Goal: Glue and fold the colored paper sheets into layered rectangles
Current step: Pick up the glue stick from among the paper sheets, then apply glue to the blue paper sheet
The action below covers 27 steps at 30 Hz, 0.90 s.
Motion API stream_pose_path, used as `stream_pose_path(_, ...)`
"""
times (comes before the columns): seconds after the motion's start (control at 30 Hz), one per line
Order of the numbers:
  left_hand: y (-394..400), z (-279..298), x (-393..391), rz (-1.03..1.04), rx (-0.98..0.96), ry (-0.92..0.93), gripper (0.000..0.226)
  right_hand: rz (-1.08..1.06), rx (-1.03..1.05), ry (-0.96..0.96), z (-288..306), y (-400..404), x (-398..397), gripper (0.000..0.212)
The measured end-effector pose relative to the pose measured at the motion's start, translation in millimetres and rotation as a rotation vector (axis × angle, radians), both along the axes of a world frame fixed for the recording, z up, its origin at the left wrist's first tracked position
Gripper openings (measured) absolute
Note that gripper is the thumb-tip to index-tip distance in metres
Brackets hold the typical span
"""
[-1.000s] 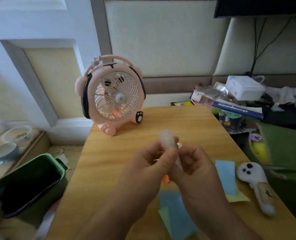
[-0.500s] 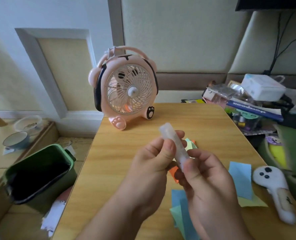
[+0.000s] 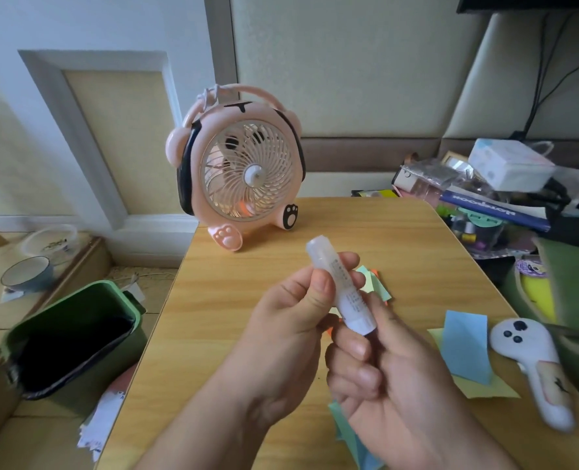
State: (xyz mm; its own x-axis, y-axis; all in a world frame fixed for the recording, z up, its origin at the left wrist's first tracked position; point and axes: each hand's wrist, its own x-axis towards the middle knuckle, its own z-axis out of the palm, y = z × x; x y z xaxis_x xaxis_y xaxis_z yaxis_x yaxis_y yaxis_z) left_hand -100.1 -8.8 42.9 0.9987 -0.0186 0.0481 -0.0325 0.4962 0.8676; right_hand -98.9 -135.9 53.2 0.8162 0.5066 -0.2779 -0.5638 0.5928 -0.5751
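Observation:
A translucent white glue stick (image 3: 340, 285) is held tilted above the wooden table (image 3: 416, 252). My left hand (image 3: 291, 330) grips its upper body between thumb and fingers. My right hand (image 3: 379, 371) pinches its lower end; whether that end is a cap is hidden by the fingers. Colored paper sheets lie on the table: green and orange ones (image 3: 377, 283) behind the hands, a blue sheet on a yellow one (image 3: 464, 344) at the right, and green and blue sheets (image 3: 345, 432) partly hidden under my right wrist.
A pink animal-shaped desk fan (image 3: 244, 178) stands at the table's far left. A white ghost-shaped handheld object (image 3: 535, 364) lies at the right edge. A green bin (image 3: 67, 337) sits on the floor at left. Books and clutter (image 3: 484, 195) pile up at the right rear.
The view shifted, so everything appears moved right and lower. The glue stick now shows more of its length, with my right hand gripping lower on it.

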Motion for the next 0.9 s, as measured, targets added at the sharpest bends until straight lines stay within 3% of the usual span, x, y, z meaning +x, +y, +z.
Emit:
stream_pose_path(0.07,-0.7,0.4,0.3,0.003,0.009,-0.006,0.036,0.084,0.018,-0.006,-1.2,-5.2,4.7,0.040)
stream_pose_path(0.23,-5.5,3.2,4.4,-0.005,0.071,-0.099,0.042,-0.066,-0.554,-0.694,-15.3,-16.2,23.4,0.048)
stream_pose_path(0.43,-12.0,-3.5,6.5,-0.058,0.187,-0.101,0.040,0.203,-0.281,-0.480,-15.6,-42.1,31.7,0.045)
stream_pose_path(0.5,-12.0,-7.2,7.1,-0.020,0.370,-0.110,0.041,0.248,-0.353,-0.527,-14.2,-55.1,36.6,0.041)
stream_pose_path(0.6,-5.8,-21.7,0.1,-0.006,0.724,-0.167,0.062,0.109,-0.487,-0.475,-16.0,-75.9,45.9,0.039)
stream_pose_path(0.77,-21.6,-48.7,-38.8,-0.234,1.556,-0.079,0.081,-0.124,-0.605,-0.427,-27.3,-97.7,51.5,0.023)
stream_pose_path(0.83,-35.8,-53.1,-50.5,-0.186,1.707,-0.071,0.088,-0.151,-0.612,-0.415,-30.0,-98.5,45.9,0.024)
stream_pose_path(0.9,-42.6,-54.1,-52.2,-0.142,1.726,-0.055,0.086,-0.150,-0.614,-0.423,-30.4,-99.6,38.7,0.024)
